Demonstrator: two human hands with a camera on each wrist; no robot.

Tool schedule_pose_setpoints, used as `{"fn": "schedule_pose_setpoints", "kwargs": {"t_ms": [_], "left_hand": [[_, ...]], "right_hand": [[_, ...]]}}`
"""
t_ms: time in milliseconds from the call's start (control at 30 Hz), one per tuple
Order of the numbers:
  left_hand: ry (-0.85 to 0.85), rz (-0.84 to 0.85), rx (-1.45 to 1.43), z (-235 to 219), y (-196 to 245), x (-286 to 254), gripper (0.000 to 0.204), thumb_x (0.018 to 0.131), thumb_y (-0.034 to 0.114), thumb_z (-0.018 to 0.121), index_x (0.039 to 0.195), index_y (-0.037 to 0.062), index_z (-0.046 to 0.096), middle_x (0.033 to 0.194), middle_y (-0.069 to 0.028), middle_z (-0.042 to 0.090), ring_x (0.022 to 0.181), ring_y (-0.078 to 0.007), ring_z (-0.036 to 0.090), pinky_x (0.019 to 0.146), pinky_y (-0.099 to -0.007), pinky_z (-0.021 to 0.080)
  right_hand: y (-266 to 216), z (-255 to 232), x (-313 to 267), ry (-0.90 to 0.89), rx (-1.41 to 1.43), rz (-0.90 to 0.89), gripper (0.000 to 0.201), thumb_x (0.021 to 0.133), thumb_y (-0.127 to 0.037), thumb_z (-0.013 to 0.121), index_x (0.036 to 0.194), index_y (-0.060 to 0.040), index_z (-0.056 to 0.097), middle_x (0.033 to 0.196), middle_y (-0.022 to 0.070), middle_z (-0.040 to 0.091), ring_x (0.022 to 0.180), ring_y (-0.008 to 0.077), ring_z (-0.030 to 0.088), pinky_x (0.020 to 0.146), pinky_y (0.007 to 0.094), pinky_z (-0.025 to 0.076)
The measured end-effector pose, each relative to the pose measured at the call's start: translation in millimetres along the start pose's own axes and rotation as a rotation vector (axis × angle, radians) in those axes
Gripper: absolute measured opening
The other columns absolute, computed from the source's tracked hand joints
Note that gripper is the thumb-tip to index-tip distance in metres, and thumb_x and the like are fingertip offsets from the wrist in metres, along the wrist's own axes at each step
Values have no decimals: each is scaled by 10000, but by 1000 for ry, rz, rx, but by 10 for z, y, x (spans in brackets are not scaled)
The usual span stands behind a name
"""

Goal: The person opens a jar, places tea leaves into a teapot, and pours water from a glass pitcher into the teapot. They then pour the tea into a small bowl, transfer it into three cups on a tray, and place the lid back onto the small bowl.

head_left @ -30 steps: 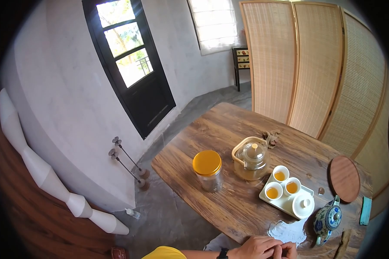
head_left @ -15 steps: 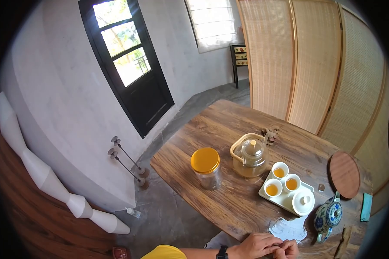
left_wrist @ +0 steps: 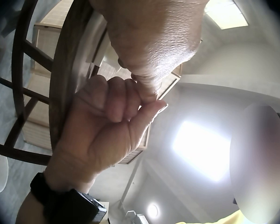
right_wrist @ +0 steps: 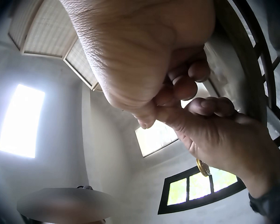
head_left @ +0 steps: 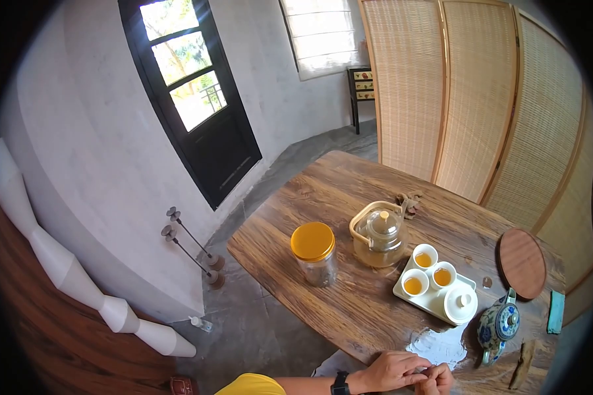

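Note:
Both hands meet at the table's near edge in the head view, the left hand (head_left: 390, 372) beside the right hand (head_left: 435, 380). Close up in the left wrist view, the left hand (left_wrist: 151, 37) touches the right hand (left_wrist: 102, 123), whose fingers are loosely curled. From the right wrist, the right hand (right_wrist: 135, 51) and left hand (right_wrist: 224, 140) touch around the thumbs, with bent fingers; no object shows between them. Just beyond the hands lies a white irregular patch (head_left: 438, 345). A white tray (head_left: 428, 301) holds several cups, one lidded (head_left: 460, 307).
A yellow-lidded jar (head_left: 313, 253) and glass teapot (head_left: 379, 238) stand on the wooden table (head_left: 277, 224). Towards the right are a blue-patterned teapot (head_left: 497, 327), round wooden board (head_left: 522, 263), turquoise piece (head_left: 555, 312) and brown stick (head_left: 523, 364). A folding screen (head_left: 474, 85) stands behind.
The head view has shifted slightly, so the table and its objects sit a little higher in it. The hands remain together in nearly the same place.

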State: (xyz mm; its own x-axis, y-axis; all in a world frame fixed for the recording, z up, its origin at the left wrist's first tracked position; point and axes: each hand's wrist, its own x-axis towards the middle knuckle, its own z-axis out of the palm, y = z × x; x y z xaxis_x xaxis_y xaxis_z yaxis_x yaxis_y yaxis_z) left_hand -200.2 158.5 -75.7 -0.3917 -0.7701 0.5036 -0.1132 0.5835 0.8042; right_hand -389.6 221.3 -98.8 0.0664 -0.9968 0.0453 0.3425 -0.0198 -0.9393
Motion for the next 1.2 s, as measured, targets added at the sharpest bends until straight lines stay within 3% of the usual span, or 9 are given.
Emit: {"fn": "schedule_pose_setpoints", "kwargs": {"t_ms": [100, 200, 333, 533, 633, 767, 867, 1067, 1200], "left_hand": [[-81, -125, -53, 103, -120, -56, 261, 945, 227, 790, 1153, 85, 720, 913, -80, 703, 794, -251, 695, 730, -373, 566], [70, 26, -56, 133, -107, -19, 277, 954, 292, 793, 1132, 95, 712, 768, -58, 651, 618, -225, 630, 600, -358, 515], [41, -9, -55, 131, -114, -32, 273, 957, 285, 788, 1138, 94, 715, 789, -61, 661, 650, -226, 645, 626, -358, 527], [13, -38, -61, 102, -92, -33, 265, 961, 278, 784, 1124, 80, 717, 825, -68, 692, 686, -252, 665, 645, -365, 534], [49, 8, -56, 100, -140, -16, 252, 960, 256, 781, 1111, 65, 718, 888, -85, 728, 749, -290, 696, 672, -379, 549], [41, -5, -35, 124, -104, -7, 211, 958, 195, 767, 1110, 58, 718, 947, -109, 747, 821, -328, 722, 706, -398, 570], [16, -35, -2, 114, -106, 20, 196, 953, 156, 754, 1117, 55, 717, 952, -121, 746, 837, -337, 727, 718, -406, 578], [-14, -96, 13, 61, -75, 4, 202, 946, 134, 744, 1126, 49, 711, 951, -132, 745, 844, -344, 730, 726, -408, 583], [-6, -98, 16, 61, -72, 19, 195, 945, 133, 744, 1119, 50, 716, 961, -133, 749, 848, -347, 734, 732, -411, 590]], "right_hand": [[85, -76, -16, -6, 42, 11, 254, 1053, -274, 717, 973, -134, 521, 872, 11, 604, 665, 70, 480, 612, 219, 405], [153, -133, -33, 5, 58, 22, 279, 1037, -301, 740, 983, -130, 526, 935, 48, 653, 674, 77, 498, 624, 223, 419], [136, -85, -26, 26, 71, 15, 300, 1029, -322, 751, 990, -121, 530, 991, 80, 684, 684, 86, 516, 645, 233, 439], [225, -165, -30, 22, 80, -30, 284, 1055, -305, 716, 979, -115, 519, 857, 4, 584, 679, 94, 489, 619, 260, 426], [-25, -2, 21, 36, 278, 0, 237, 1075, -230, 682, 952, -114, 516, 806, -23, 520, 671, 85, 460, 601, 251, 401], [81, 159, 58, 313, -27, -31, 175, 1074, -63, 618, 924, -96, 534, 855, -21, 535, 665, 62, 430, 588, 221, 370], [155, 97, 82, 270, -11, -125, 95, 1052, -23, 633, 980, -68, 590, 908, -9, 576, 693, 69, 497, 610, 218, 421], [132, 111, 64, 283, -82, -28, 124, 1002, 65, 664, 1090, -22, 652, 1011, 34, 658, 811, 99, 639, 709, 236, 532], [148, 85, 92, 264, -87, -79, 119, 1006, 56, 670, 1094, -22, 652, 1038, 47, 668, 820, 107, 642, 718, 239, 539]]}}
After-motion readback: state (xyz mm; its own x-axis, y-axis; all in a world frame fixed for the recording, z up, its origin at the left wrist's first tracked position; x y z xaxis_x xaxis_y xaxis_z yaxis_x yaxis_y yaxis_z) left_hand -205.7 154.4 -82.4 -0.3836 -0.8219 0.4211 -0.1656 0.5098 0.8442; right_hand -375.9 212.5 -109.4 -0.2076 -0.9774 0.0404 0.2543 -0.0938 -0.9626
